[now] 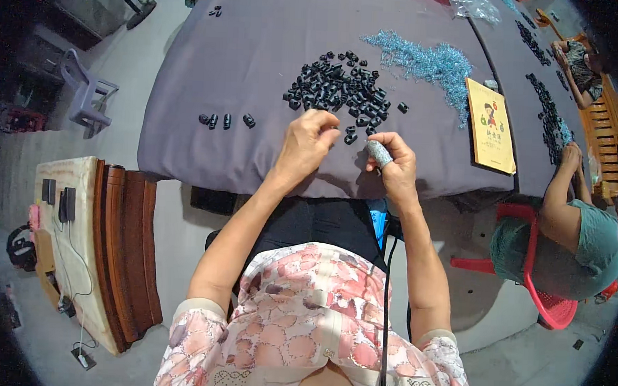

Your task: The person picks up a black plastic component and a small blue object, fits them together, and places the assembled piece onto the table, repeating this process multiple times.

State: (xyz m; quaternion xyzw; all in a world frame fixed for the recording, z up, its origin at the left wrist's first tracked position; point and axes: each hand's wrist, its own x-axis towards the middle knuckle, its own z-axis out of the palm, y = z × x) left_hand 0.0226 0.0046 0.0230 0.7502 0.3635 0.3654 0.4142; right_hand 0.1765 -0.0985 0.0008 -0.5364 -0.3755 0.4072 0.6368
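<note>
A heap of small black cylindrical pieces (338,87) lies on the grey cloth-covered table (239,59). My left hand (308,141) is at the heap's near edge, its fingers curled together. To its right is my right hand (396,166), thumb and forefinger drawn together close to a few loose black pieces (351,136). A grey wrap (378,153) covers one digit of that hand. Whatever either hand pinches is too small or too hidden to name. Beyond the right hand spreads a pile of tiny shiny light-blue pieces (425,60).
A yellow booklet (491,128) lies at the right. Several black pieces (227,121) stand apart on the left. Another person (563,218) sits at the right by a red chair (533,272), a hand near more black pieces (550,124). A side cabinet (82,183) stands left.
</note>
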